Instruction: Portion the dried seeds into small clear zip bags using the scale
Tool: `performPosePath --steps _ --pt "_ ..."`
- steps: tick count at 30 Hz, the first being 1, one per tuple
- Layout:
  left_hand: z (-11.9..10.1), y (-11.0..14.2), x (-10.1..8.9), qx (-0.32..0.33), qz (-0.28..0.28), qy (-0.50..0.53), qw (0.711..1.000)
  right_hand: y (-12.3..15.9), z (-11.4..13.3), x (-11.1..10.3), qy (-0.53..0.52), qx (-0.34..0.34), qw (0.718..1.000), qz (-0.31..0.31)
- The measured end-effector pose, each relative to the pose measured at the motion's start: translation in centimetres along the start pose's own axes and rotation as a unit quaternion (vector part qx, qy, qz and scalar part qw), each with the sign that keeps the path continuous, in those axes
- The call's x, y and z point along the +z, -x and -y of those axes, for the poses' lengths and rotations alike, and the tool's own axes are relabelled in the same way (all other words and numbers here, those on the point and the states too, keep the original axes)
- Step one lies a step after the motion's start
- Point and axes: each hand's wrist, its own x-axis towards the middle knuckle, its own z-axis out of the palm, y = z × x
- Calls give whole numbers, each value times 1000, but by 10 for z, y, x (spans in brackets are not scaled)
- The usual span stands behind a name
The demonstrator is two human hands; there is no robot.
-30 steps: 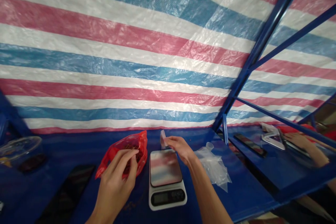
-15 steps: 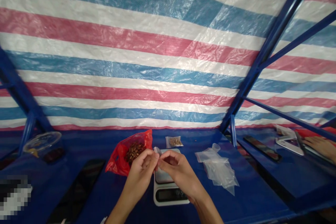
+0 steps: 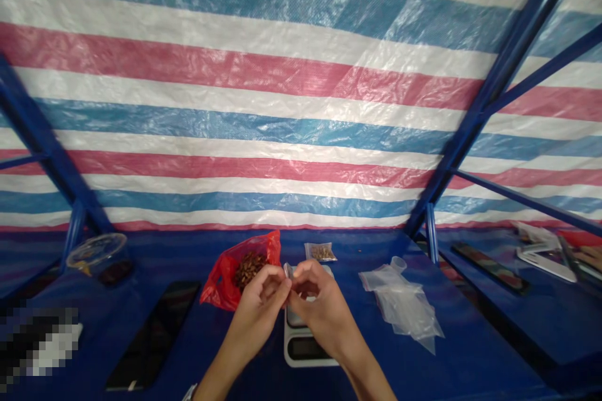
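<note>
Both my hands meet over a white kitchen scale [image 3: 308, 351] on the blue table. My left hand [image 3: 261, 307] and my right hand [image 3: 320, 307] pinch the top of a small clear plastic bag [image 3: 288, 271] between their fingertips. Just left of them lies an open red plastic bag [image 3: 226, 276] holding brown nuts [image 3: 248, 265]. Behind the scale sits a small clear bag filled with nuts [image 3: 320, 252].
A pile of empty clear bags [image 3: 407, 307] lies to the right. A dark phone [image 3: 155, 333] rests at the left, with a clear lidded container [image 3: 100, 255] beyond it. Blue metal posts [image 3: 430, 235] divide off a neighbouring table with phones [image 3: 489, 266]. A striped tarp hangs behind.
My left hand left the red bag and joined my right hand at the small clear bag over the scale. A filled small bag came into view behind the scale.
</note>
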Motion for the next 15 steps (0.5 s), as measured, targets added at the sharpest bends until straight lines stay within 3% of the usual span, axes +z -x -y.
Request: performPosePath --steps 6,15 --pt "6 -2 0 8 1 46 999 -1 3 1 -24 20 999 -16" --pt "-8 3 -2 -15 45 42 998 3 16 -9 -151 88 984 40"
